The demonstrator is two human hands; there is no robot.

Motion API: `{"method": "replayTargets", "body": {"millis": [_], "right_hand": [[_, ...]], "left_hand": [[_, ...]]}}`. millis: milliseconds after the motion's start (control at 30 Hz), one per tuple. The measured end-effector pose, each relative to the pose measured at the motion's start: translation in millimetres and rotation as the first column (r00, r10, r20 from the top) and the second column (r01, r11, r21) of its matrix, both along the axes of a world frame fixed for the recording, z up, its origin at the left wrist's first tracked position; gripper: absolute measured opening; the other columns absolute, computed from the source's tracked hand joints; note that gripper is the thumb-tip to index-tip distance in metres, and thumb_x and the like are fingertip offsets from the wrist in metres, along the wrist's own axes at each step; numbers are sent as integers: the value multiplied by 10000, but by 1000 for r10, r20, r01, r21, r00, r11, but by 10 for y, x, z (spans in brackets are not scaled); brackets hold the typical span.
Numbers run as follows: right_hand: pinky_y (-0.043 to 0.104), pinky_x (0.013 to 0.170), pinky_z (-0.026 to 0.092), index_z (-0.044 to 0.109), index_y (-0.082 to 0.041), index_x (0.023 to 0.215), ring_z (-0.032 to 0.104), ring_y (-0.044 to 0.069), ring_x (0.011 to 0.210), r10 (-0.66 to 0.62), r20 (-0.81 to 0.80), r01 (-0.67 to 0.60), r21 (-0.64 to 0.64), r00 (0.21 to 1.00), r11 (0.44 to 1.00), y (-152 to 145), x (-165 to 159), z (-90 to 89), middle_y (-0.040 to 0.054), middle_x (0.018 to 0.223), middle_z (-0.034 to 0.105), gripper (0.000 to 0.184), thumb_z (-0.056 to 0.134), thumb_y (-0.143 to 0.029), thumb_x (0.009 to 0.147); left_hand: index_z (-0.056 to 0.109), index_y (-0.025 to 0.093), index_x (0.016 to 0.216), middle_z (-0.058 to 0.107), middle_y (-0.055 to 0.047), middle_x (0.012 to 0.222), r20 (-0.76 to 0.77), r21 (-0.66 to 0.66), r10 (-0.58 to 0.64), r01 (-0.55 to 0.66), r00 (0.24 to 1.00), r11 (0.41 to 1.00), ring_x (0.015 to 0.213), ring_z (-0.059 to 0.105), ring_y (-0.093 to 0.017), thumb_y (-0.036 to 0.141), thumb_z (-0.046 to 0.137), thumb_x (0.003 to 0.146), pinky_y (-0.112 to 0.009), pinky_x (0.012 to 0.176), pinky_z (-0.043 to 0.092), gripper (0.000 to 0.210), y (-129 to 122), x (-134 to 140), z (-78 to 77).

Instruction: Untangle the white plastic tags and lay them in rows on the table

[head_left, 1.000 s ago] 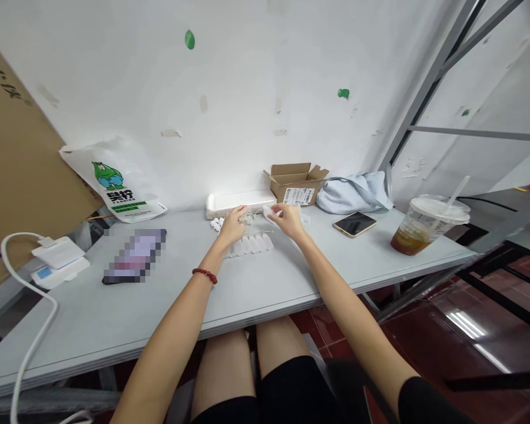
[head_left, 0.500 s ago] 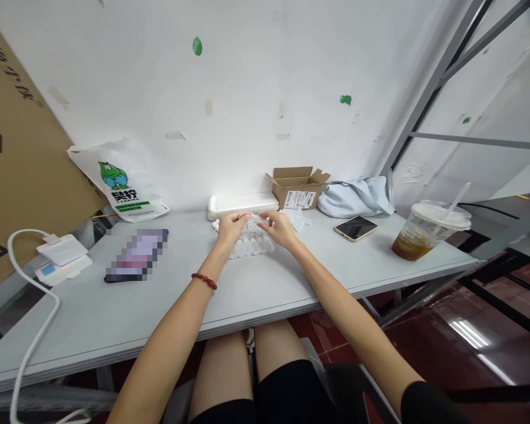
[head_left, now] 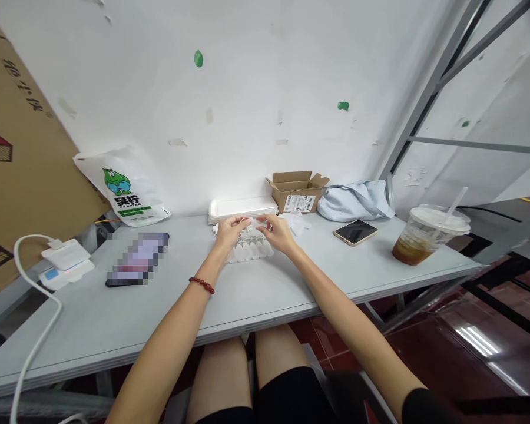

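Black shorts (head_left: 287, 394) and bare legs are nearest, under the near edge of the grey counter (head_left: 265, 297). On the near left, a white cable (head_left: 44, 330) hangs over that edge. Two bare arms reach out over the counter, and the left wrist wears a dark red bead bracelet (head_left: 202, 285).

Past the wrists, some small pale oval pieces (head_left: 249, 251) lie side by side in a row, just on the near side of the hands. The left hand (head_left: 229, 233) has its fingers pinched on a small white thing (head_left: 252, 224). It sits between the two hands and is too small to tell what it is. The right hand (head_left: 277, 232) is close to it, with its fingers bent and nearly together; I cannot tell if they grip it too.

On the left lie a blurred-out phone (head_left: 141, 259) and a white charger (head_left: 67, 254). On the right are a dark-screened phone (head_left: 356, 232) and a plastic cup (head_left: 413, 235) of brown drink with a straw.

Farther back, a stack of white trays (head_left: 242, 206) is beside a small open cardboard box (head_left: 298, 203). Crumpled thin plastic (head_left: 297, 224) lies in front of the box. A pale blue cloth bag (head_left: 353, 201) is right of it. Far left, a white bag (head_left: 119, 191) with a green cartoon leans by a big cardboard box (head_left: 30, 171). Farthest is the white wall (head_left: 251, 76).
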State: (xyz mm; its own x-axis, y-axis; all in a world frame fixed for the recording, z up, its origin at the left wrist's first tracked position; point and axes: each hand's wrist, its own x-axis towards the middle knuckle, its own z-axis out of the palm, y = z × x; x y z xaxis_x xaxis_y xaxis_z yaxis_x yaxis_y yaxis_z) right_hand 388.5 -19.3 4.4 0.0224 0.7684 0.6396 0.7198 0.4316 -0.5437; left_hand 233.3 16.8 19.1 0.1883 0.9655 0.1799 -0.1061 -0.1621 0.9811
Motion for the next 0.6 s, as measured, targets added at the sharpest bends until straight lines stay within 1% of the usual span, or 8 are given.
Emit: {"method": "replayTargets", "body": {"millis": [167, 300, 367, 467, 600], "right_hand": [[268, 688, 455, 670, -176, 941, 558, 138, 684, 6, -34, -6, -13, 999, 1000, -20, -20, 36, 54, 935, 706, 167, 618, -161, 784], [264, 686, 450, 654, -173, 965, 551, 134, 685, 14, -49, -16, -37, 999, 999, -41, -34, 61, 56, 939, 698, 189, 595, -149, 787], [260, 686, 444, 641, -171, 990, 554, 133, 689, 15, -48, -18, -60, 999, 998, -58, -48, 73, 61, 950, 694, 201, 580, -151, 799], [255, 696, 432, 610, -172, 1044, 557, 130, 680, 10, -19, -12, -83, 1000, 996, -86, -74, 85, 58, 934, 688, 222, 568, -180, 826], [254, 691, 415, 580, -177, 1076, 570, 142, 692, 36, 85, -27, -102, 996, 994, -102, -107, 73, 42, 866, 678, 248, 585, -253, 840]], "left_hand": [[736, 153, 764, 636, -14, 666, -49, 49, -10, 12, 999, 999, 589, 463, -107, 471, 768, 542, -231, 523, 317, 389, 8, 4, -10], [744, 156, 794, 654, -19, 701, -105, 83, -28, 37, 994, 996, 622, 490, -118, 497, 751, 569, -235, 544, 342, 409, 4, -6, 3], [738, 154, 767, 657, -21, 694, -104, 94, -34, 44, 994, 995, 631, 500, -123, 492, 755, 569, -238, 559, 356, 392, -11, -5, 21], [712, 150, 681, 638, -16, 639, -88, 105, -32, 42, 996, 994, 610, 498, -124, 475, 756, 568, -245, 562, 360, 347, -42, 10, 41], [673, 153, 609, 601, -4, 566, -105, 100, 27, -16, 994, 995, 576, 494, -128, 442, 747, 584, -253, 544, 359, 300, -75, 44, 30]]}}
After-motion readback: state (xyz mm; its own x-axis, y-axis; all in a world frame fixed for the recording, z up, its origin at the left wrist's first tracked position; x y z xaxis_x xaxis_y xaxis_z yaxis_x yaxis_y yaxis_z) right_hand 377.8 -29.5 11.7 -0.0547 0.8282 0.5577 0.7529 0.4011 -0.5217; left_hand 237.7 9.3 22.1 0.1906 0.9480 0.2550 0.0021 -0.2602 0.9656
